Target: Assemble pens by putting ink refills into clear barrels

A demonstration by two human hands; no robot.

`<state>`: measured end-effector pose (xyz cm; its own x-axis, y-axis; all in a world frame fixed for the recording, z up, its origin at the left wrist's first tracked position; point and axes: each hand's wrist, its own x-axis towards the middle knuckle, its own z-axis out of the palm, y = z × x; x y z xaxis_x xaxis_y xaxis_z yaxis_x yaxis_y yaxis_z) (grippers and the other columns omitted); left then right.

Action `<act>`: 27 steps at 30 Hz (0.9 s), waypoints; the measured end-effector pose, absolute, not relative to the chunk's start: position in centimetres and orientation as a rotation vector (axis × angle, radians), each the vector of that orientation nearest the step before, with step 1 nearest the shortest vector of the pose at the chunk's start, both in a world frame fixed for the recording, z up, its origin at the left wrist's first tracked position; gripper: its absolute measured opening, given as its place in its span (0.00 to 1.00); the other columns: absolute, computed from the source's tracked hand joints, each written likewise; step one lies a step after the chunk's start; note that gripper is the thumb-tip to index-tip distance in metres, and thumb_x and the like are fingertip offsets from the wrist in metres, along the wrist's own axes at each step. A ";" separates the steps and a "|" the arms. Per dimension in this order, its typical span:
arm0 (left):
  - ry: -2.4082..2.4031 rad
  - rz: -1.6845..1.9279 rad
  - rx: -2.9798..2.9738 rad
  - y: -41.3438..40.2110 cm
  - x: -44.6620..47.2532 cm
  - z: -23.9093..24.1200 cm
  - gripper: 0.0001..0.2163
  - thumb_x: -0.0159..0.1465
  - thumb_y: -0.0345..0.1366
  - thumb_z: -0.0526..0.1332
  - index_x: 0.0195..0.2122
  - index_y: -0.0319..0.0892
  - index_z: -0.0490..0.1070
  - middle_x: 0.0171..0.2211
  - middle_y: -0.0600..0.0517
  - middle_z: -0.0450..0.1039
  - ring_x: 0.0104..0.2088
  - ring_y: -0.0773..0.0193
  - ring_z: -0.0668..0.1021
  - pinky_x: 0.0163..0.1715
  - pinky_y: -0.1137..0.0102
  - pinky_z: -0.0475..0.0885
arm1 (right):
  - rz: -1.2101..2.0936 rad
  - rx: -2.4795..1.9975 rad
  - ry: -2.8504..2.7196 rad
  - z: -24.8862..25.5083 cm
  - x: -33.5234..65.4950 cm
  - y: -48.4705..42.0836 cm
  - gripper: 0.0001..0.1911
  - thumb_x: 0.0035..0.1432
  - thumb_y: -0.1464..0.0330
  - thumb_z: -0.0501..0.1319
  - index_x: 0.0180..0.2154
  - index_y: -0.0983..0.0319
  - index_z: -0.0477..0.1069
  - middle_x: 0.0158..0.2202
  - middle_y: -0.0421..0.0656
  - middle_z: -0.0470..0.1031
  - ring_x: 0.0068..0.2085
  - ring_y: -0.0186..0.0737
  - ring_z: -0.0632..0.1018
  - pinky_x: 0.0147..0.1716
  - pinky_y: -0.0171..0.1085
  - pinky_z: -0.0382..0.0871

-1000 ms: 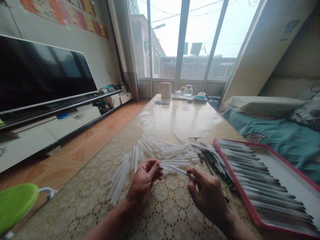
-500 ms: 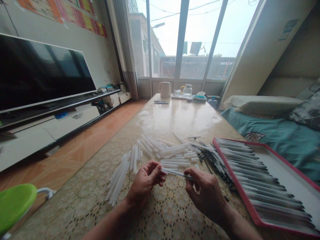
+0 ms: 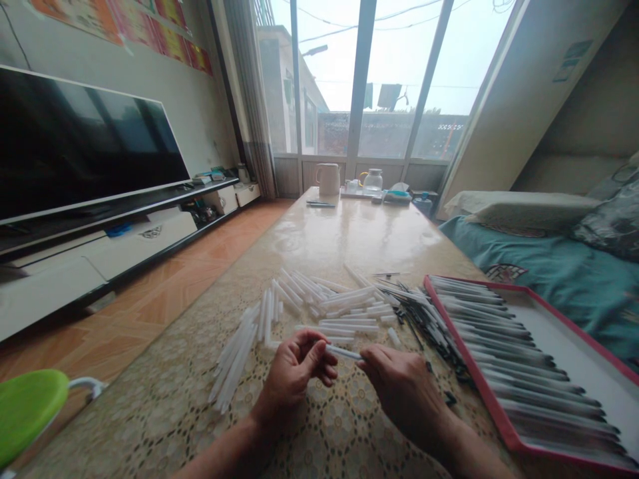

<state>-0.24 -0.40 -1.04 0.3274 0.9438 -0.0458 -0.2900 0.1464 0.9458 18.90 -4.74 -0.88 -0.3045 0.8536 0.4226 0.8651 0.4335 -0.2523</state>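
Observation:
My left hand (image 3: 294, 376) and my right hand (image 3: 399, 389) meet over the lace-covered table (image 3: 324, 233), each pinching one end of a thin white tube (image 3: 343, 352) held level between them. Just beyond my fingers lies a loose heap of white tubes (image 3: 344, 309), with another row of white tubes (image 3: 239, 352) to the left. To the right of the heap is a pile of thin dark refills (image 3: 424, 322). Both hands are closed in a pinch.
A red-rimmed tray (image 3: 559, 346) filled with rows of assembled pens sits at the right. A white jug (image 3: 329, 178), a glass pot (image 3: 374, 181) and small items stand at the table's far end. A TV is on the left, a green stool (image 3: 30, 409) near left, a bed on the right.
My hands have drawn closer together and a little toward me. The visible length of tube between them has shortened.

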 end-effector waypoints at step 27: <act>0.923 1.000 1.154 -0.2 0.2 -0.7 0.18 0.58 0.43 0.61 0.45 0.38 0.62 0.21 0.55 0.72 0.19 0.67 0.75 0.16 0.74 0.67 | -0.133 -2.136 -1.805 6.0 33.0 -3.1 0.09 0.58 0.67 0.53 0.38 0.60 0.70 0.31 0.47 0.77 0.33 0.45 0.77 0.30 0.37 0.64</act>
